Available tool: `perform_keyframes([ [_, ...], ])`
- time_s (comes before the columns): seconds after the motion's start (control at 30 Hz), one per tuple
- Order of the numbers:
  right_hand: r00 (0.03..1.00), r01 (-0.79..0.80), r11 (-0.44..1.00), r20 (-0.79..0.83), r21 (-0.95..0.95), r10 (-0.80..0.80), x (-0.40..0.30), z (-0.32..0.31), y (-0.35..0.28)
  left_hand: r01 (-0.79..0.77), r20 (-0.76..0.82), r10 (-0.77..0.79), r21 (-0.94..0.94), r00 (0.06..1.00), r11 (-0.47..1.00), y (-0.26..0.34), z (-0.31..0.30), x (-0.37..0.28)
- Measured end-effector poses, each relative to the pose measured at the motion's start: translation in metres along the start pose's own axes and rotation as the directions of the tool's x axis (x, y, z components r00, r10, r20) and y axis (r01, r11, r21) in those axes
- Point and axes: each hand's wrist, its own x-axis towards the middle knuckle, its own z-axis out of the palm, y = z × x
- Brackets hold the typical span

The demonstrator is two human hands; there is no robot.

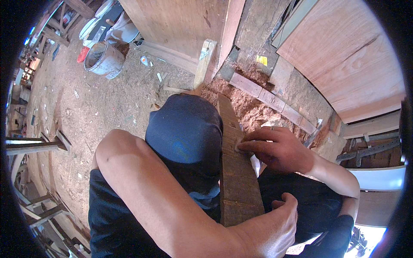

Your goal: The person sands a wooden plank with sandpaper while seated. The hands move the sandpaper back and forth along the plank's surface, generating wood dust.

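Observation:
A dark, rough wooden board runs lengthwise through the middle of the view, beside a rounded form in dark blue cloth, seemingly a bent knee. My right hand is at the board's right side, fingertips on its face near a small pale spot; whether they pinch something is unclear. Lower down, my left forearm crosses over the near end of the board. My left hand lies just right of that end, fingers curled and partly hidden, so any object in it cannot be seen. Black cloth lies beneath both hands.
Reddish sawdust and a row of bricks lie beyond the board. Plywood panels stand ahead and at right. A wooden post is ahead. A dirty bucket stands upper left; timber frames are far left.

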Motion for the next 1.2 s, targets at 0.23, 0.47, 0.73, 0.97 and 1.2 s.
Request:
perform_keyframes([
  [0.23,0.992,-0.123,0.991,0.026,0.061,0.121,-0.005,0.001,0.001,-0.027,0.013,0.028,-0.083,1.0,0.996,-0.01,-0.01,-0.004],
  [0.47,1.0,-0.008,0.999,0.014,0.04,0.007,0.007,-0.004,-0.005,0.009,0.005,-0.008,-0.124,1.0,0.992,-0.008,-0.012,-0.003],
  [0.73,0.987,-0.156,0.986,0.048,0.064,0.153,-0.001,-0.004,-0.005,-0.06,0.022,0.065,-0.162,0.998,0.985,-0.016,-0.015,-0.004],
  [0.97,0.992,-0.107,0.994,0.067,0.027,0.105,0.005,-0.006,-0.003,-0.019,0.07,0.022,-0.042,0.997,0.999,-0.009,-0.015,-0.002],
  [1.2,0.996,-0.087,0.996,0.013,0.02,0.086,0.002,-0.003,0.003,-0.043,0.064,0.052,-0.141,0.997,0.989,-0.015,-0.017,-0.002],
])
